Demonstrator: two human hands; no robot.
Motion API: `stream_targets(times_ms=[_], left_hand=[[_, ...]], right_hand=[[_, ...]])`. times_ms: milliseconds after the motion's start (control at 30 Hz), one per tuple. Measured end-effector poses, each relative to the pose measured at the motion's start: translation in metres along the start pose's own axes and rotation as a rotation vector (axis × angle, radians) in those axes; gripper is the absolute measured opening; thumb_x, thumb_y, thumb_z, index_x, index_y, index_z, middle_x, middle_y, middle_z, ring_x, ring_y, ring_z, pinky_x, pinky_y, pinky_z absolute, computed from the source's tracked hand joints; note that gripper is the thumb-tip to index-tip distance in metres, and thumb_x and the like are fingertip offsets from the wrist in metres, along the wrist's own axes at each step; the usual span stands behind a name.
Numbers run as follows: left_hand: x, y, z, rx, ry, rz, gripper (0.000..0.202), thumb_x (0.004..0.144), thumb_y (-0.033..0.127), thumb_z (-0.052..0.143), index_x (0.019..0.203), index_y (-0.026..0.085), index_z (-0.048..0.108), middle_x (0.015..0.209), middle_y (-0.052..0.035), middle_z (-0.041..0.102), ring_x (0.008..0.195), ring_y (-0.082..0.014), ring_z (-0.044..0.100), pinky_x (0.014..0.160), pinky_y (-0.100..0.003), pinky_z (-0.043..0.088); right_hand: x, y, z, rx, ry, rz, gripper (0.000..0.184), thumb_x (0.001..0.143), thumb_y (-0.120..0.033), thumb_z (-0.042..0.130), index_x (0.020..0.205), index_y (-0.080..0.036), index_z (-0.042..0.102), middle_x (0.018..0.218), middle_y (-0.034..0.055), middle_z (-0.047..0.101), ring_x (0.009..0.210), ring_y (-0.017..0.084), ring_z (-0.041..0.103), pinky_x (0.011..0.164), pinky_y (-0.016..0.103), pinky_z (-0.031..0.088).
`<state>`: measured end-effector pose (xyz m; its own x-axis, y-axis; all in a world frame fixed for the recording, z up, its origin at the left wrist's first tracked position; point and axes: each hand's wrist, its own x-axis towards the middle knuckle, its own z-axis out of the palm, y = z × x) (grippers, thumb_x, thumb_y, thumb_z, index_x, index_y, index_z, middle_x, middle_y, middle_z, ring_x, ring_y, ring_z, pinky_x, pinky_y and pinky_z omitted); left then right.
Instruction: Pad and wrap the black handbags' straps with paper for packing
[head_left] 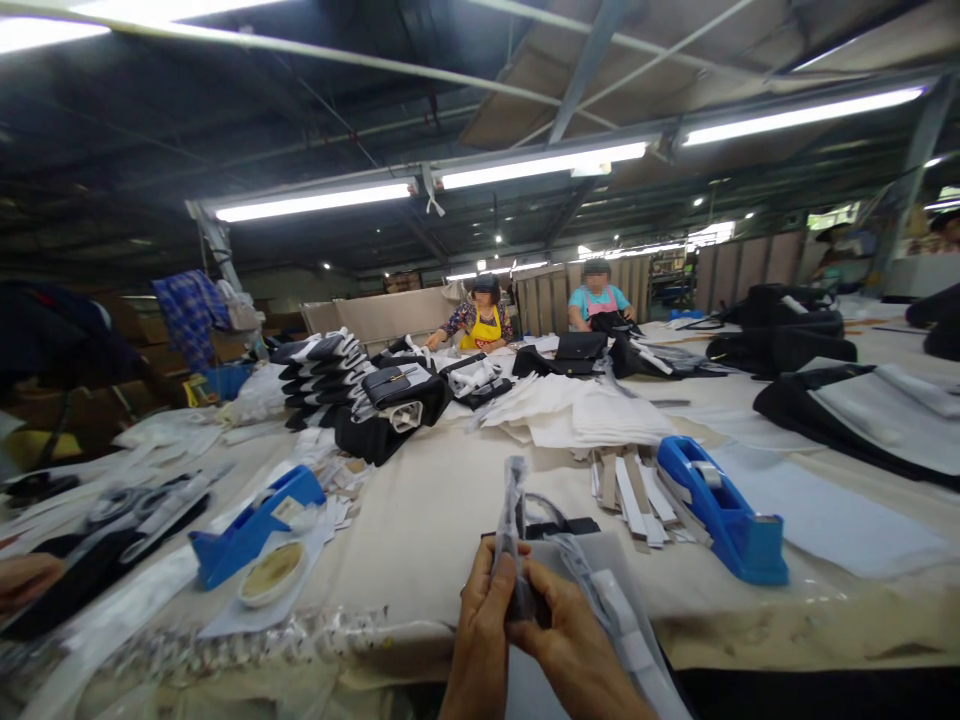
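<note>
Both my hands are together at the table's front edge. My left hand is closed around a dark strap wrapped in clear plastic, which stands upright above the fingers. Close against it on the right, my right hand pinches the lower part of the same strap. Under and behind the hands lies a black bag, mostly covered by a pale translucent sheet. More plastic-wrapped strap and a white wrapped piece rest on that sheet. My fingers hide where the strap is gripped.
Blue tape dispensers stand left and right. A round dish, cardboard strips, white sheets and stacked black bags lie on the table. Another person's hand is at far left; two people sit opposite.
</note>
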<state>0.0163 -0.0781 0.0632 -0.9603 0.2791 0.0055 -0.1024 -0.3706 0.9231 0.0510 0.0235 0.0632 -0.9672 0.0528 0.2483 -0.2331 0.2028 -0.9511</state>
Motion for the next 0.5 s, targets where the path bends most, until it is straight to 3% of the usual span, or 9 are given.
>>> stream_targets(times_ms=[167, 233, 367, 500], left_hand=[[0.007, 0.013, 0.001, -0.079, -0.177, -0.074, 0.031, 0.084, 0.044, 0.066, 0.098, 0.017, 0.065, 0.084, -0.0028, 0.064, 0.076, -0.0154, 0.058, 0.075, -0.025, 0.045], [0.008, 0.012, 0.002, -0.048, -0.170, -0.054, 0.029, 0.086, 0.044, 0.064, 0.098, 0.017, 0.065, 0.084, -0.0028, 0.064, 0.075, -0.0150, 0.058, 0.075, -0.024, 0.045], [0.005, -0.005, 0.003, 0.090, -0.005, 0.029, 0.038, 0.080, 0.050, 0.070, 0.101, 0.018, 0.065, 0.095, -0.0051, 0.068, 0.088, -0.0193, 0.061, 0.077, -0.024, 0.046], [0.005, -0.014, 0.003, 0.095, -0.010, 0.010, 0.049, 0.077, 0.055, 0.071, 0.109, 0.019, 0.066, 0.105, -0.0075, 0.068, 0.104, -0.0253, 0.060, 0.088, -0.029, 0.047]], right_hand=[[0.001, 0.019, -0.005, -0.176, 0.007, -0.347, 0.030, 0.076, -0.006, 0.051, 0.098, -0.020, 0.066, 0.116, 0.0094, 0.062, 0.124, 0.025, 0.047, 0.107, 0.037, 0.036], [0.002, 0.020, -0.005, -0.173, 0.013, -0.278, 0.028, 0.072, -0.006, 0.053, 0.092, -0.020, 0.066, 0.111, 0.0090, 0.063, 0.118, 0.025, 0.050, 0.103, 0.036, 0.040], [0.003, 0.016, -0.003, 0.083, -0.008, 0.065, 0.021, 0.067, -0.014, 0.059, 0.087, -0.017, 0.063, 0.086, 0.0037, 0.062, 0.082, 0.020, 0.057, 0.073, 0.028, 0.047], [0.003, 0.018, -0.005, 0.180, -0.013, 0.094, 0.015, 0.070, -0.019, 0.057, 0.084, -0.017, 0.061, 0.080, 0.0014, 0.058, 0.076, 0.017, 0.053, 0.067, 0.025, 0.043]])
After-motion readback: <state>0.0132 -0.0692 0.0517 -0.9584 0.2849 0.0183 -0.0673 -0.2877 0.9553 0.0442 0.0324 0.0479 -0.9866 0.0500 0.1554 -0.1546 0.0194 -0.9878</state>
